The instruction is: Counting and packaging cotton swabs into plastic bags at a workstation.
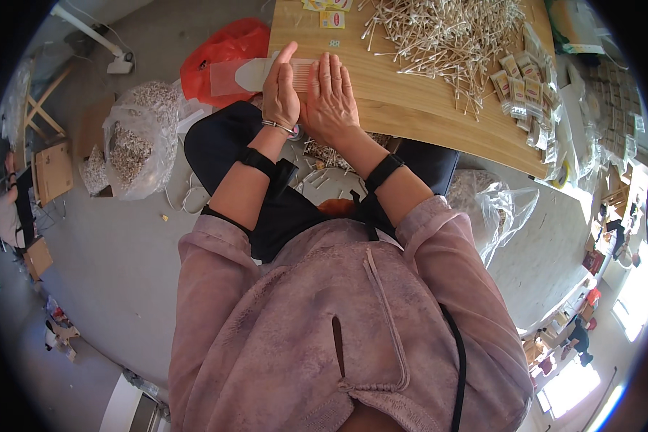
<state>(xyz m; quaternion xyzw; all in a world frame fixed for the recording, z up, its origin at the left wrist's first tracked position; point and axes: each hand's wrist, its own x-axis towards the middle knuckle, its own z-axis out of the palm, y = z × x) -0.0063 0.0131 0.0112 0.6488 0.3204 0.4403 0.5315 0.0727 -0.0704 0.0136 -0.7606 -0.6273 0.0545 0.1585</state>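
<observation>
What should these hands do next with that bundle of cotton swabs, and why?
Probably slide the bundle of swabs endwise into the clear bag. The left hand and right hand press the bundle flat between them at the wooden table edge, and the bag lies right at its left end, while a loose pile of swabs waits beyond.

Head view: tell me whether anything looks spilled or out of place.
Loose white cotton swabs lie scattered in the person's lap and below the wooden table edge, apart from the big swab pile on top. The left hand and right hand press a swab bundle together.
</observation>
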